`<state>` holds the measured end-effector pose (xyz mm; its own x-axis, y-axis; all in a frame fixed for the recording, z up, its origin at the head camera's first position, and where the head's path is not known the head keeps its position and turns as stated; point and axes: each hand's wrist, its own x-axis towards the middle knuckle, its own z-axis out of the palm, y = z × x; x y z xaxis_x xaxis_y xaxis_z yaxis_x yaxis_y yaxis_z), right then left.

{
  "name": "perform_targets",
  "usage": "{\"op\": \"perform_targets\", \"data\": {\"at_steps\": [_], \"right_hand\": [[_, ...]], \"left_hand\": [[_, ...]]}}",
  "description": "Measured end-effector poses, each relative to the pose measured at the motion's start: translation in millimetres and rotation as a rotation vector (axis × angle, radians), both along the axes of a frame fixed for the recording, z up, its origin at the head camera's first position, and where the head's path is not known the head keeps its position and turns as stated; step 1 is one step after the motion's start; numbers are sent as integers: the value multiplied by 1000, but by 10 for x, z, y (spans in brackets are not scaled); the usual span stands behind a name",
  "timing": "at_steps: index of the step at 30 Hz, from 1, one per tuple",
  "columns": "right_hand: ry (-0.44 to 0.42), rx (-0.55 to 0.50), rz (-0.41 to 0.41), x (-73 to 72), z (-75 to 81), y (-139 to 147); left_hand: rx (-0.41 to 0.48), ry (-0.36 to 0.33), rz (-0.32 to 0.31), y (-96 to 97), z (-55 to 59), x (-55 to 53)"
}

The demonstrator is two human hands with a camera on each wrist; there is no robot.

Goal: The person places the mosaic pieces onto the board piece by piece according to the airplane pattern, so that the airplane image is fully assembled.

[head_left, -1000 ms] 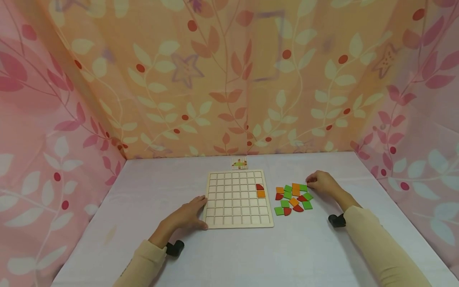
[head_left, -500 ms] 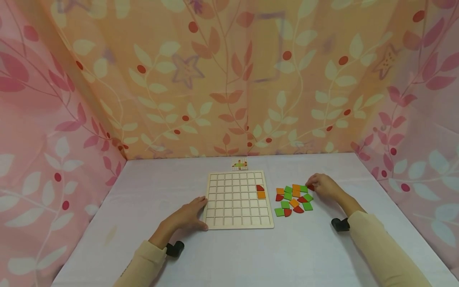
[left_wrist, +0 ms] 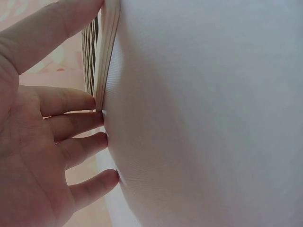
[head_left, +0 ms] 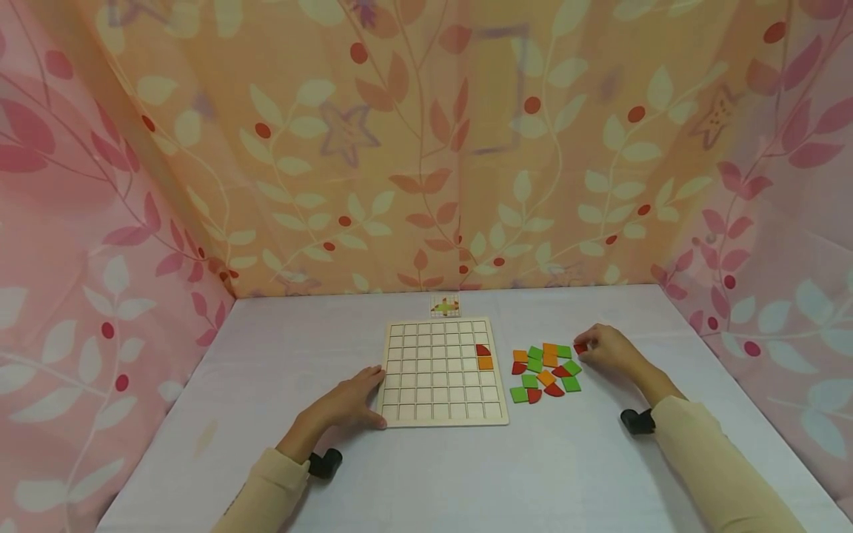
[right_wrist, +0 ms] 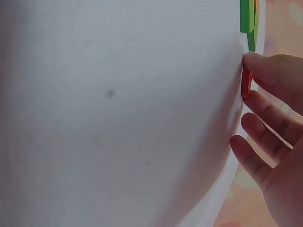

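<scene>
A pale wooden grid board [head_left: 436, 377] lies on the table, with a red quarter-circle tile [head_left: 483, 350] and an orange square tile [head_left: 486, 363] in cells near its right side. My left hand [head_left: 346, 400] rests at the board's left edge. In the left wrist view its extended fingers [left_wrist: 78, 124] touch the edge and the tabletop. To the right of the loose tiles, my right hand [head_left: 608, 349] pinches another red quarter-circle tile [head_left: 580, 348] between thumb and index finger. The right wrist view shows that red tile [right_wrist: 246, 81] standing edge-on at the table surface.
Several loose green, orange and red tiles [head_left: 535, 365] lie between the board and my right hand. A small picture card [head_left: 445, 306] sits just behind the board. Patterned curtains [head_left: 420, 148] enclose the white table [head_left: 440, 474] at the back and sides.
My right hand has shifted slightly right and toward me, and the red quarter-circle tile at its fingertips shows more now. The left hand and the board stay in place.
</scene>
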<state>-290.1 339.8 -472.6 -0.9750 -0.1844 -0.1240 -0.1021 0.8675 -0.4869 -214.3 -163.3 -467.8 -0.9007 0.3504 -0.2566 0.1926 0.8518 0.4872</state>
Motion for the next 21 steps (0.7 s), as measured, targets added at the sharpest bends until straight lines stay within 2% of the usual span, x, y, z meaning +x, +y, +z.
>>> {"op": "perform_targets", "data": {"at_steps": [15,21], "right_hand": [[24,27,0,19,19,-34],[33,4,-15,34,11,-34]], "left_hand": [[-16,0,-6,5,4,-1],[-9,-5,1,7,14,10]]}}
